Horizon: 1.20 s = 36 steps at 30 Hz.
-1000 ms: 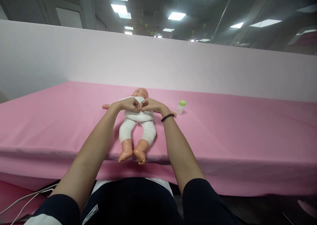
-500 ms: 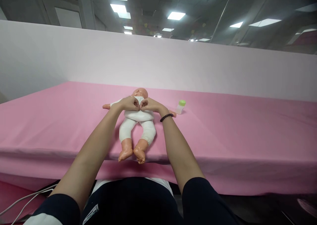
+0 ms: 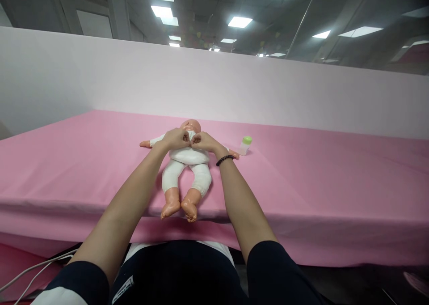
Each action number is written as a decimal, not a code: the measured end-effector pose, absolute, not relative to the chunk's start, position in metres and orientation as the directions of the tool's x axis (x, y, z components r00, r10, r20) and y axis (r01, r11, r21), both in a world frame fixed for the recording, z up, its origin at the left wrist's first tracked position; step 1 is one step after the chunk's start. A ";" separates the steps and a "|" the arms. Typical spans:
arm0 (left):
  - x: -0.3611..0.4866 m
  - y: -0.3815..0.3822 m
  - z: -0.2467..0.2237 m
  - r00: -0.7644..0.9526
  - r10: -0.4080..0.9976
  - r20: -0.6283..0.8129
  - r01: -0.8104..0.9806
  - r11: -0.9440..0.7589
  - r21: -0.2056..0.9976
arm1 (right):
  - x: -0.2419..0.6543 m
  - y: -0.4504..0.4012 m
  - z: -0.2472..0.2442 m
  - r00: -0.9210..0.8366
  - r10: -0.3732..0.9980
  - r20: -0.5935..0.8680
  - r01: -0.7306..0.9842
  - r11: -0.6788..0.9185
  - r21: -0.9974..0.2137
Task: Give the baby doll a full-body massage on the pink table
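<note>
A baby doll [image 3: 190,156] in white clothing lies on its back on the pink-covered table, its feet toward the front edge. Over its chest, my left hand [image 3: 177,139] is closed in a pinch at the front of the clothing. My right hand [image 3: 203,141], with a dark beaded bracelet [image 3: 225,160] on the wrist, pinches right beside it. The fingertips of both hands nearly meet. Whatever small part of the clothing is between them is too small to make out.
A small clear bottle with a green cap [image 3: 246,145] stands by the doll's hand on the right. The pink table cover [image 3: 318,175] reaches a white wall [image 3: 214,83] behind. White cables [image 3: 36,265] hang at the lower left.
Both hands remain pinched at the doll's chest, with only a very slight shift of the fingers upward. The doll and bottle hold their places.
</note>
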State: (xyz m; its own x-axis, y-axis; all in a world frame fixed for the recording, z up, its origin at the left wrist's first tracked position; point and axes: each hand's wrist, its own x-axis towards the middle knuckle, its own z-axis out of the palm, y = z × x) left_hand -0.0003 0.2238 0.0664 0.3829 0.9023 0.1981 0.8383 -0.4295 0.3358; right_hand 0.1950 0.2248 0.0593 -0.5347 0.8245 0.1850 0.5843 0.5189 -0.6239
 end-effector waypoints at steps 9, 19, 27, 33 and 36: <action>-0.001 0.229 0.058 0.391 0.897 0.208 0.838 -0.440 0.322 | 0.193 0.232 0.053 -0.542 0.808 0.231 0.582 0.559 -0.590; 0.005 0.241 0.042 0.274 0.892 0.359 0.871 -0.388 0.301 | 0.192 0.242 0.042 -0.447 0.816 0.367 0.660 0.578 -0.480; 0.009 0.241 0.041 0.266 0.866 0.423 0.873 -0.403 0.275 | 0.188 0.252 0.040 -0.348 0.813 0.467 0.705 0.556 -0.441; 0.012 0.246 0.038 0.196 0.855 0.480 0.891 -0.360 0.278 | 0.183 0.257 0.031 -0.265 0.832 0.488 0.747 0.497 -0.441; 0.011 0.251 0.034 0.202 0.866 0.457 0.892 -0.356 0.280 | 0.180 0.258 0.026 -0.273 0.839 0.471 0.751 0.492 -0.440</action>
